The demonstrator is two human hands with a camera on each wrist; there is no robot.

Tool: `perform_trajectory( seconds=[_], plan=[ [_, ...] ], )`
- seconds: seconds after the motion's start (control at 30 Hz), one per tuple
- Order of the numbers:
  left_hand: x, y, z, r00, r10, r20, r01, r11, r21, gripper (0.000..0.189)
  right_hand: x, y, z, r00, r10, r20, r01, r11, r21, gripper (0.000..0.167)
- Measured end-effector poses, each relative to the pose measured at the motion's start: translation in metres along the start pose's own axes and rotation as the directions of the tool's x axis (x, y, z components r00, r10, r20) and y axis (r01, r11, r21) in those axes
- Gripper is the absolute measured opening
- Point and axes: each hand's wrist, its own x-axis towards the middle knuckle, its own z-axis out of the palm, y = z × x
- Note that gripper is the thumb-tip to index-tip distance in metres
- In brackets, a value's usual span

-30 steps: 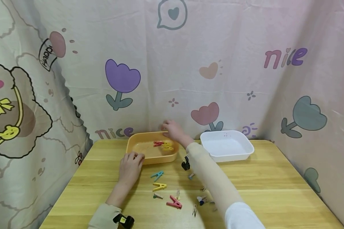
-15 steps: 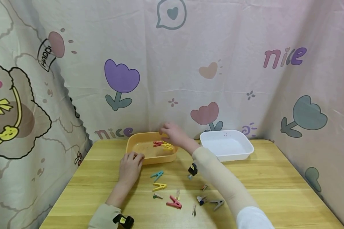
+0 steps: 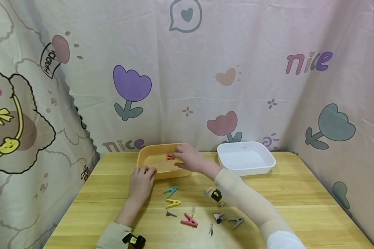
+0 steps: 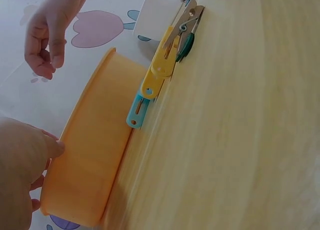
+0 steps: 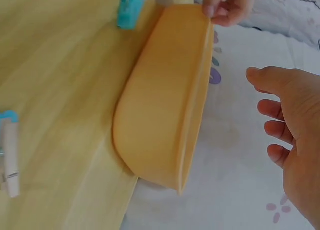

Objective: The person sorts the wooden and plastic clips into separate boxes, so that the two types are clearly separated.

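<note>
The left grip (image 3: pixel 141 182) pinches the tray (image 3: pixel 154 160); the right grip (image 3: pixel 190 158) hangs loose, empty above; a hard left tug could spill the red peg (image 3: pixel 169 157)

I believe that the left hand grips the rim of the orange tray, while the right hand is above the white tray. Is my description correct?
Not entirely: the right hand is above the orange tray, not above the white tray, as the head view shows. The left hand does grip the orange tray's rim.
</note>
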Motion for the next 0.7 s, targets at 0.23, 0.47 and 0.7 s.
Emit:
perform_trajectory(
  seconds=[0.23,0.47,0.7],
  plan=[
    [0.0,-0.001,0.001,1.0,-0.005,0.007,0.005,1.0,0.004,0.014,-0.013,-0.012,0.0,0.997,-0.041,0.061,0.043,0.999,-0.027,0.02],
    [0.0,-0.001,0.002,1.0,0.001,-0.006,-0.001,1.0,0.004,0.014,-0.023,-0.021,0.009,0.994,-0.066,0.082,0.07,0.996,-0.046,0.022],
    [-0.001,-0.002,0.002,1.0,-0.01,0.013,0.01,1.0,0.009,0.013,-0.032,-0.034,0.022,0.978,-0.06,0.199,0.069,0.997,-0.038,0.025]
  ],
)
